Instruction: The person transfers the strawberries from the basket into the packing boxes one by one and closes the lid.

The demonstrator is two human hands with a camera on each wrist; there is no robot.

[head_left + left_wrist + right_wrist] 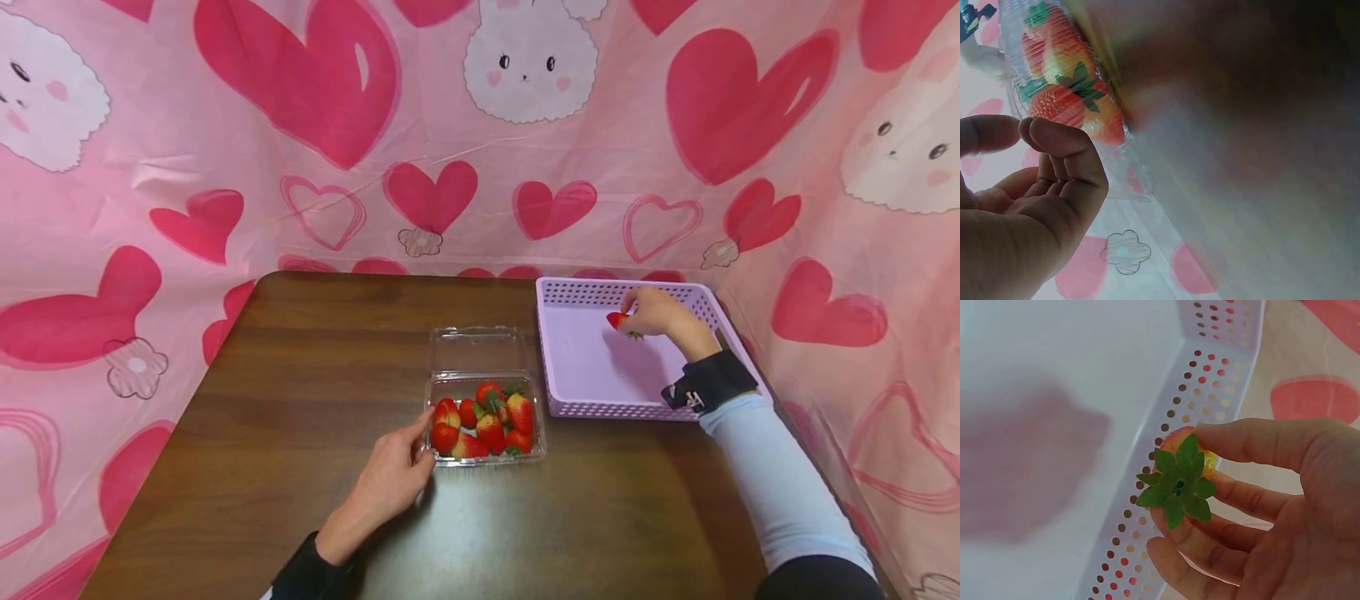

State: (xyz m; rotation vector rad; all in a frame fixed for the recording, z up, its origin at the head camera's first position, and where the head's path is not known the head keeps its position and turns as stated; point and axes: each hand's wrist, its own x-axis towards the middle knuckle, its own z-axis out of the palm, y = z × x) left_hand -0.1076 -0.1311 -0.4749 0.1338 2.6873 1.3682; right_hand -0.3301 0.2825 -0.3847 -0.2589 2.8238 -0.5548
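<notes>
Over the lilac basket (592, 367), my right hand (654, 313) pinches a strawberry (1179, 478) between thumb and fingers. Its green leafy cap faces the right wrist camera, and the red tip points left in the head view. At the middle of the table, a clear plastic clamshell (487, 461) with its lid folded back holds several strawberries (491, 433). My left hand (393, 471) is at the clamshell's left side, thumb and index finger pinching its edge. In the left wrist view, the thumb and index fingertips (1054, 136) meet in front of the strawberries.
The brown wooden table (315, 375) carries the clamshell and the basket, which stands to its right near the back corner. Perforated walls ring the basket. A pink cloth (337, 167) with hearts and rabbit faces hangs behind and at both sides.
</notes>
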